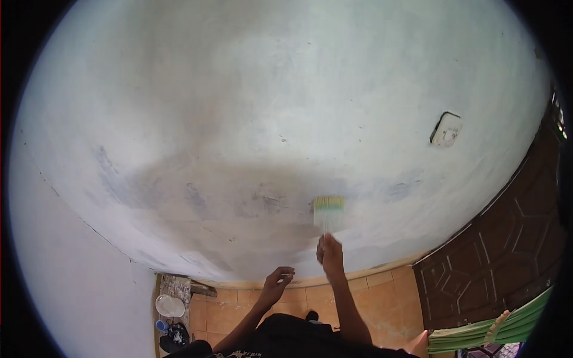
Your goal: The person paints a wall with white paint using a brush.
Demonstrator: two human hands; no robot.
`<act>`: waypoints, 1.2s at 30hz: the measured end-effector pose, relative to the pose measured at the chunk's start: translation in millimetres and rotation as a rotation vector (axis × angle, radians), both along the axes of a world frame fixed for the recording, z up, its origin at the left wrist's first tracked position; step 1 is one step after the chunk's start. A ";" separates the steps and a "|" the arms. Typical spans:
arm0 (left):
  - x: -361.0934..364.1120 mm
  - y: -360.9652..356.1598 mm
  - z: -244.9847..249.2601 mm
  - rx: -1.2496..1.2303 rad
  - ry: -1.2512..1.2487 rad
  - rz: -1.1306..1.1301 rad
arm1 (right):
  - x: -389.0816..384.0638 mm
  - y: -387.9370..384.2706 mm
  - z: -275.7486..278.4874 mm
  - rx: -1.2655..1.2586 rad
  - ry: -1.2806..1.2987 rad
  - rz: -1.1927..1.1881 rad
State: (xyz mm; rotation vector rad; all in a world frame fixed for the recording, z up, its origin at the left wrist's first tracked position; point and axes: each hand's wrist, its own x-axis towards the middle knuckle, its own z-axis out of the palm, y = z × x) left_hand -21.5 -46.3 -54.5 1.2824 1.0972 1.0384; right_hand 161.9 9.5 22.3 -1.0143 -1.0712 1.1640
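paintbrush (329,213) held upright in the right hand (330,255), fingers clamped round its handle, bristles pressed flat on the pale wall (256,101) low down, above the tiled floor (382,298). left hand (276,285) hangs free just beside it, fingers loosely curled on nothing. further out, a wall socket (447,130) sits to the right, a carved brown door (501,250) beyond it, and a white lidded tub (169,306) down left.

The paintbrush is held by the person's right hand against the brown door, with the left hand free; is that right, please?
Not quite. In the head view the paintbrush is against the pale wall, not the brown door, which stands off to the right. The rest holds: the right hand grips it and the left hand is free.
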 end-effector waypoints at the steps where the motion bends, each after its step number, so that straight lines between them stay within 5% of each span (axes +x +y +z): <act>1: -4.4 -1.1 -0.4 -0.001 0.000 0.008 | -3.8 -5.2 -1.9 -0.057 -0.010 -0.009; 8: -31.7 -8.4 -7.8 -0.037 0.008 0.002 | -13.9 12.6 99.3 0.134 0.001 0.009; 10: -36.4 -8.7 -7.9 -0.032 0.004 0.001 | -16.8 25.1 96.1 0.125 -0.028 0.013; 13: -42.1 -6.9 -8.0 -0.019 0.011 -0.004 | -22.2 26.8 15.6 0.101 -0.079 -0.057; 15: -44.6 -8.1 -5.7 -0.014 0.024 0.000 | -29.2 -1.7 -7.9 -0.095 0.004 0.018; 23: -46.1 -13.4 -10.0 -0.013 0.011 -0.050 | -44.1 0.7 74.1 0.078 0.005 0.017; 26: -47.1 -13.9 -5.2 -0.025 -0.007 -0.017 | -44.5 27.9 41.0 0.112 0.060 0.071; 28: -49.6 -11.9 -4.7 -0.014 -0.010 0.011 | -42.6 57.6 -61.7 0.230 -0.298 -0.038; 30: -51.7 -12.3 -8.8 0.003 -0.016 0.049 | -48.5 32.2 -116.3 0.184 -0.344 -0.062; 34: -54.8 -9.5 -9.2 -0.014 -0.016 0.116 | -58.3 -19.3 -94.5 -0.110 0.005 -0.004; 36: -50.8 -9.0 -6.7 -0.051 0.005 0.113 | -50.6 2.4 -71.2 0.068 -0.161 -0.087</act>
